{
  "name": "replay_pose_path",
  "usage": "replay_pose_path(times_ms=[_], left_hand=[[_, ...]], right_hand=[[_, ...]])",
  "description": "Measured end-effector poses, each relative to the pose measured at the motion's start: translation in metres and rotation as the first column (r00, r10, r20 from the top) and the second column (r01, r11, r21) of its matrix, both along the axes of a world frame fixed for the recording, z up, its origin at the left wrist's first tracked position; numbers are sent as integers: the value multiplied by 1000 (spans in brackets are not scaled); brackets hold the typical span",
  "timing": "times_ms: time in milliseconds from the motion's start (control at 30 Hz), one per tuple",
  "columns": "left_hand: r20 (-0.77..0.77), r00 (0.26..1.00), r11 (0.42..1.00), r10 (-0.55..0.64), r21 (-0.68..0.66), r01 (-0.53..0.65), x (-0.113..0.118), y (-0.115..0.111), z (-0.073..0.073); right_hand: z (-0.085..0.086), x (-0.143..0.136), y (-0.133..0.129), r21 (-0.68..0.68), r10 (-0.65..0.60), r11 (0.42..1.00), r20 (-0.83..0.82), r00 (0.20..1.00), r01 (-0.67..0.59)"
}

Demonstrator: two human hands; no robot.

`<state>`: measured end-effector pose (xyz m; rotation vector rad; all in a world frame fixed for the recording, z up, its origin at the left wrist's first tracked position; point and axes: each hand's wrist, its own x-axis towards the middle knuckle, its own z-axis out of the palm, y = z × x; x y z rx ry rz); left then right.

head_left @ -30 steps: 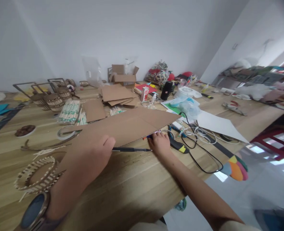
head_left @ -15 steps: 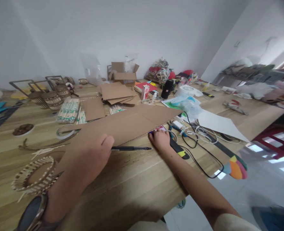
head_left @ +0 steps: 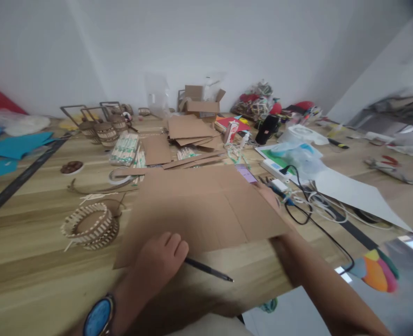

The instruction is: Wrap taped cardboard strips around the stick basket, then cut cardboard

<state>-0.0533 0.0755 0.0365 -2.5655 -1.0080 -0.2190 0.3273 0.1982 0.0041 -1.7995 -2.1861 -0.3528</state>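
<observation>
Left hand (head_left: 162,256) clasps black pen (head_left: 209,269) at cardboard sheet (head_left: 199,205), seven o'clock; right hand (head_left: 270,198) three o'clock, part-hidden, grip can't tell.

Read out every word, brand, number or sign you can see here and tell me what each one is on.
No text can be read here.
Red-and-white carton: markings too small and blurred.
Stick packet: green marks, too blurred.
Black cylinder: small mark, unreadable.
Watch: face unreadable.
</observation>
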Motion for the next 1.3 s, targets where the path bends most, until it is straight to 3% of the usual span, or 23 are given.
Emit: replay_pose_path(times_ms=[67,167,333,600,800,1067,1200,1300], left_hand=[[-57,998,986,36,-159,-45,-2,-11,-11],[-130,987,916,94,-378,-137,1,-21,-21],[-156,971,843,180,-485,-234,11,-24,-27],[-102,942,706,320,-637,-309,7,-21,-13],[3,831,509,557,-791,-339,0,-23,-2],[50,770,486,637,-801,-350,0,-18,-16],[80,725,468,685,-811,-352,-4,-22,-30],[135,703,486,699,-810,-328,-10,-25,-42]], right_hand=[[3,14,-7,-50,-9,999,-32,999,7],[7,27,-20,-72,-63,996,-114,991,55],[-1,18,-41,-181,-100,982,-227,969,59],[-23,-10,-43,-231,-202,964,-327,923,129],[-31,-17,-43,-214,-180,971,-382,906,103],[-31,-33,-46,-224,-149,973,-409,900,59],[-36,-34,-54,-231,-204,966,-419,885,113],[-40,-34,-56,-220,-236,963,-417,878,154]])
